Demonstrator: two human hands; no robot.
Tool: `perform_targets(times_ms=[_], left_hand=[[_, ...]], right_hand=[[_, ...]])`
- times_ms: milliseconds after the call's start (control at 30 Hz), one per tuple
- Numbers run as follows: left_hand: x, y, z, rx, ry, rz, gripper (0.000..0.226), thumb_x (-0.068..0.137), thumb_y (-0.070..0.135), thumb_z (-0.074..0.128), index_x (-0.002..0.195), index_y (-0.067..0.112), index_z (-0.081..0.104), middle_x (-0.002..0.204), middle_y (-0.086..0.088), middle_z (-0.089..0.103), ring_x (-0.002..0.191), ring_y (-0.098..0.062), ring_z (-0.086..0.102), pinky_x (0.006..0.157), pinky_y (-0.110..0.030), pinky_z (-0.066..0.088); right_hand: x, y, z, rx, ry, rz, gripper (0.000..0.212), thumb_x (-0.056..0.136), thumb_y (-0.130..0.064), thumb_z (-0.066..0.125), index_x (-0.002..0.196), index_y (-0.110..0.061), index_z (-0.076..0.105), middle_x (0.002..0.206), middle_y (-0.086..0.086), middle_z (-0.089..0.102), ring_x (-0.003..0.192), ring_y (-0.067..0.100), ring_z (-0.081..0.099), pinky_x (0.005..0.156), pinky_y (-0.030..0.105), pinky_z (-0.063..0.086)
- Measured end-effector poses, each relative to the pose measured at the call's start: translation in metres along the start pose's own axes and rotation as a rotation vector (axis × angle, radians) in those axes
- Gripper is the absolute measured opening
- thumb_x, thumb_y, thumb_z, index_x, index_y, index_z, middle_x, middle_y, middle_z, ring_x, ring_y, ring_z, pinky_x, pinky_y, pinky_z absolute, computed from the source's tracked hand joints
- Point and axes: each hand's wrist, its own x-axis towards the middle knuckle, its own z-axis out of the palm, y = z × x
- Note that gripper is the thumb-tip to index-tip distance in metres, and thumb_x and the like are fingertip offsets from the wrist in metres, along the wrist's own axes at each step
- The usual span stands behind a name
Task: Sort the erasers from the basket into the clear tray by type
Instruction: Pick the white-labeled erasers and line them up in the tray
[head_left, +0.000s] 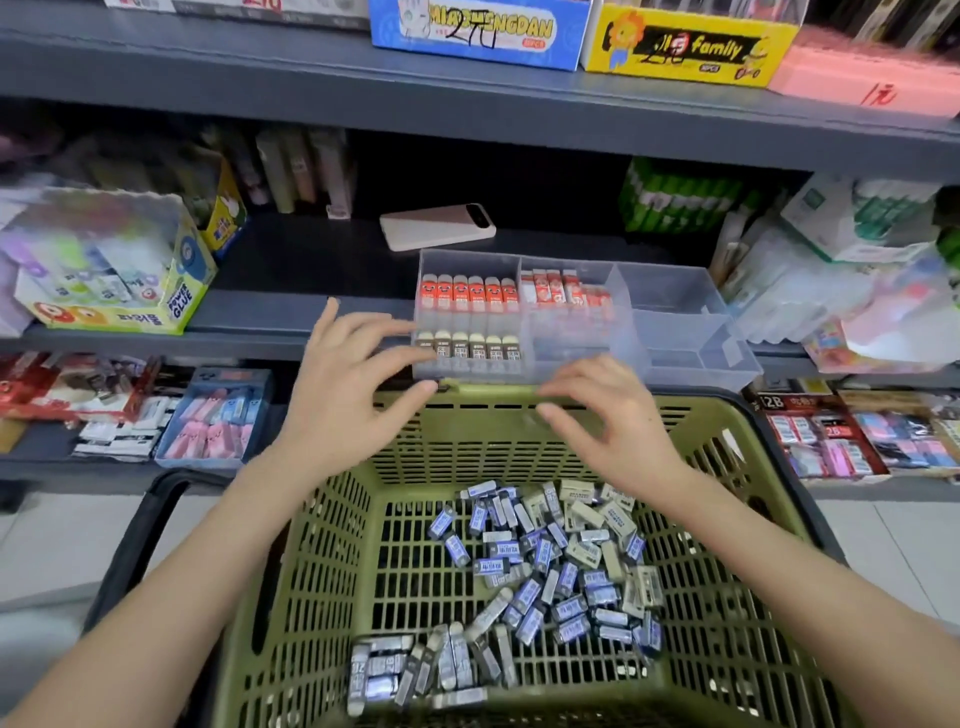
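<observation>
A green plastic basket (519, 431) stands in front of me with several blue-sleeved erasers (540, 571) and beige erasers (592, 514) loose on its floor. The clear tray (691, 332) sits on the shelf edge behind it. Its left compartment holds a row of orange-sleeved erasers (467, 293) and a row of brown-sleeved erasers (467, 351); the middle one holds red-and-white erasers (561, 291); the right compartments hold nothing. My left hand (348, 384) hovers at the tray's left front corner with fingers spread, holding nothing. My right hand (608, 415) hangs over the basket's far rim, fingers loosely bent, also holding nothing.
A pale power bank (436, 226) lies on the dark shelf (301, 260) behind the tray. A glue display box (114, 270) stands at the left, packed stationery at the right. Boxes of erasers fill the lower shelf on both sides of the basket.
</observation>
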Motion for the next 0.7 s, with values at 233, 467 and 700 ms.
perform_targets(times_ms=[233,467,700], left_hand=[[-0.064,0.007,-0.017,0.002,-0.092,-0.122,0.039,0.085,0.041,0.051,0.094,0.013,0.076,0.107,-0.006,0.068,0.103,-0.031,0.060,0.109,-0.057,0.025],[-0.107,0.009,-0.034,0.124,-0.255,-0.151,0.044,0.083,0.046,0.047,0.098,0.016,0.075,0.114,-0.012,0.066,0.111,-0.038,0.058,0.102,-0.070,0.026],[-0.113,0.011,-0.038,0.103,-0.269,-0.221,0.047,0.084,0.046,0.047,0.103,0.011,0.073,0.116,-0.012,0.066,0.111,-0.035,0.057,0.100,-0.060,0.037]], right_hand=[[-0.101,0.016,0.057,0.073,-0.570,0.520,0.021,0.088,-0.027,0.063,0.105,-0.016,0.069,0.099,-0.001,0.069,0.087,0.011,0.062,0.083,0.031,0.052],[-0.128,-0.019,0.122,0.081,-0.864,0.188,0.042,0.086,-0.042,0.062,0.120,-0.018,0.061,0.113,0.001,0.063,0.109,0.018,0.051,0.093,0.031,0.041],[-0.119,-0.060,0.184,0.043,-1.041,-0.086,0.060,0.082,-0.039,0.067,0.131,-0.011,0.049,0.115,0.011,0.060,0.109,0.024,0.046,0.081,0.031,0.040]])
